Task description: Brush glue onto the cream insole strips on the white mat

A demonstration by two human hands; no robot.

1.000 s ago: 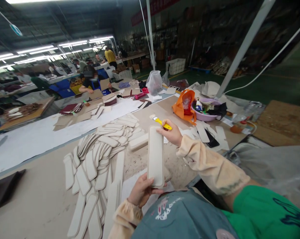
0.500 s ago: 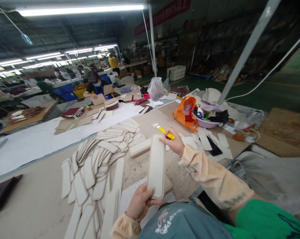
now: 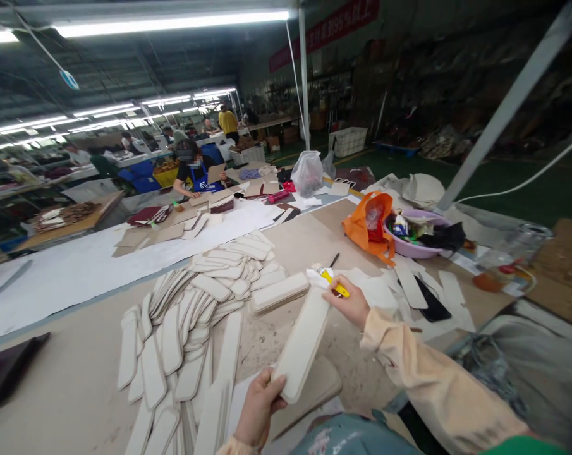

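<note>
A long pale panel with rounded corners [image 3: 303, 346] is held up at a slant in front of me. Its lower end is pinched by my left hand [image 3: 260, 404], thumb on top. At the upper end is my right hand [image 3: 351, 304], closed on a small paintbrush [image 3: 337, 285] with a yellow handle and light bristles; its fingertips seem to touch the panel's edge too. Below the panel lies a stack of larger rounded boards [image 3: 321, 379]. On the left spreads a big heap of similar pale panels [image 3: 186, 316], with a neat stack of panels [image 3: 280, 292] beside it.
To the right are an orange bag [image 3: 368, 224], a purple basin [image 3: 418, 248] full of odds and ends, a dark phone-like slab [image 3: 430, 300] and a container of amber liquid [image 3: 489, 281]. Across the table a co-worker [image 3: 198, 170] handles boards. A metal post [image 3: 508, 114] rises on the right.
The panel has tilted, its upper end swinging right. My right hand with the brush has moved right and down, and more of the board stack below shows. The whole view has shifted slightly.
</note>
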